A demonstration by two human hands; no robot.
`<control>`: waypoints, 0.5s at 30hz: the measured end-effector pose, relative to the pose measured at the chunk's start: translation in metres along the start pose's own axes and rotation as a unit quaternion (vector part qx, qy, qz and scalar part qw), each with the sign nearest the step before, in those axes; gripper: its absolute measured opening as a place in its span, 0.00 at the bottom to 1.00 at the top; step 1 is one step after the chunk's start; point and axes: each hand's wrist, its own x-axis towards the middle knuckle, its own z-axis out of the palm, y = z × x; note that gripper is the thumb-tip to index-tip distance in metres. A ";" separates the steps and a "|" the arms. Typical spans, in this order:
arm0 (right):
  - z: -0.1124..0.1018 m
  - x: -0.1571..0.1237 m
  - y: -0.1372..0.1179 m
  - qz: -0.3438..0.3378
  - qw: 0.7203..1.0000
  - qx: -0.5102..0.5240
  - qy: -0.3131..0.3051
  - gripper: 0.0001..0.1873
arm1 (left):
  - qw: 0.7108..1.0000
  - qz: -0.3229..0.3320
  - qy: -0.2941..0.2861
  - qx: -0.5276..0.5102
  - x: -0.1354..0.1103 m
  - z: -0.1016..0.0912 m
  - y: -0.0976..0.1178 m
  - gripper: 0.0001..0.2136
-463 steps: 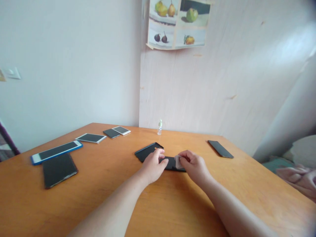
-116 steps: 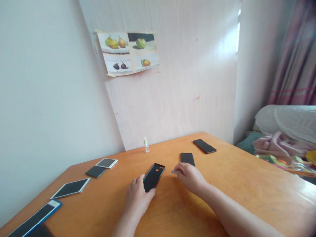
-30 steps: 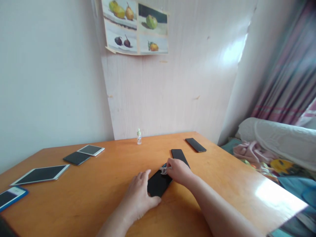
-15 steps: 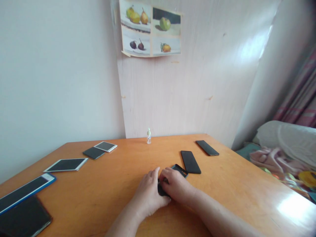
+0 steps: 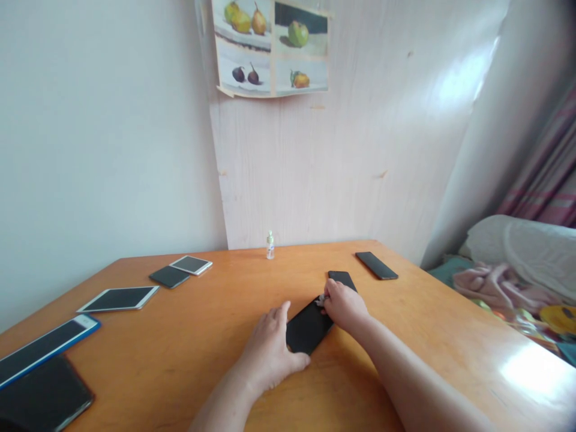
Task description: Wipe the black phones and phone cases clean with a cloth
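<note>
Right fingers (image 5: 332, 291) pinch crumpled pale tissue (image 5: 320, 300), which I have moved to the flat black case's (image 5: 309, 327) far end; left fingers (image 5: 282, 314) clasp the near end.

The table (image 5: 202, 336) looks like glossy wood, the case (image 5: 308, 329) matt plastic.

Lit by daylight from the right, glaring off the table (image 5: 216, 324) and wall panel (image 5: 315, 180), softly shadowed beneath the right arm (image 5: 407, 366), stretched and blurry toward the edges.
</note>
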 end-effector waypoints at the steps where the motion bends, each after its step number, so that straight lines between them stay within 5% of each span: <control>1: -0.001 0.000 0.002 0.003 1.000 -0.001 -0.005 0.09 | 1.000 0.002 0.003 -0.002 0.000 0.000 -0.001 0.48; 5: -0.003 -0.011 -0.006 -0.036 0.998 0.017 -0.051 0.08 | 1.000 0.009 0.007 -0.001 0.001 0.000 -0.002 0.47; 11: -0.004 -0.034 -0.025 -0.205 0.957 0.100 -0.180 0.09 | 1.000 0.015 0.005 0.011 0.001 -0.002 0.001 0.45; 15: -0.012 -0.025 -0.013 -0.121 0.985 0.008 -0.125 0.06 | 1.000 0.014 -0.002 0.025 -0.001 -0.003 0.003 0.43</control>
